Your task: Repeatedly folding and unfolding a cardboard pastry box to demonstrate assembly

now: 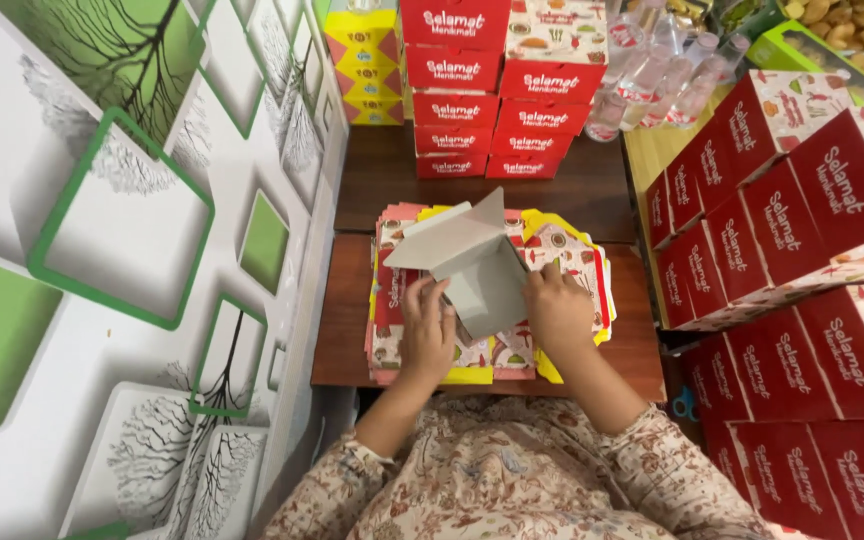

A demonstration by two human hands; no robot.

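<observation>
On folded carton (472, 265), both hands (492, 325)

Grey half-folded cardboard box blank (472, 262) stands tilted atop flat printed blanks (572, 250).

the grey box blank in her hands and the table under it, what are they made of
The box blank looks like thin paperboard: matte grey inside, flaps holding sharp creases while both hands, left hand and right hand, fold it. The flat stack beneath shows the printed, slightly glossy side. The table looks like dark brown wood or wood veneer, smooth with faint sheen.
</observation>
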